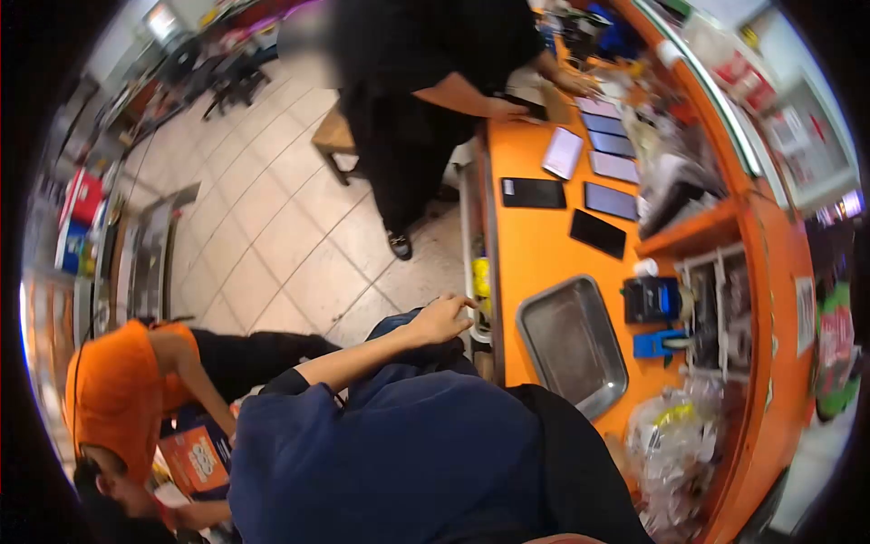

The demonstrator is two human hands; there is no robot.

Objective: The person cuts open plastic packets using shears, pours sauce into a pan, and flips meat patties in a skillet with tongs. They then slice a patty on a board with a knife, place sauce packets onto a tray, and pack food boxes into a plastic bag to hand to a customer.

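My left hand (442, 319) rests over my dark trouser leg beside the counter's front edge. Its fingers are loosely bent, a little apart, and no object shows in them. My right hand cannot be made out; my body and dark clothing fill the lower middle. On the orange counter (535, 258), a grey metal tray (618, 385) lies nearest to me. Beyond it are several phones, among them a black phone (598, 234), a dark phone with a small label (533, 192) and a pale phone (563, 152).
A co-worker in black (399, 100) stands at the counter's far end, hands near the phones. Another person in an orange top (113, 390) bends over a box (195, 461) at lower left. A blue tape dispenser (659, 344) and clear plastic bags (675, 435) line the right side.
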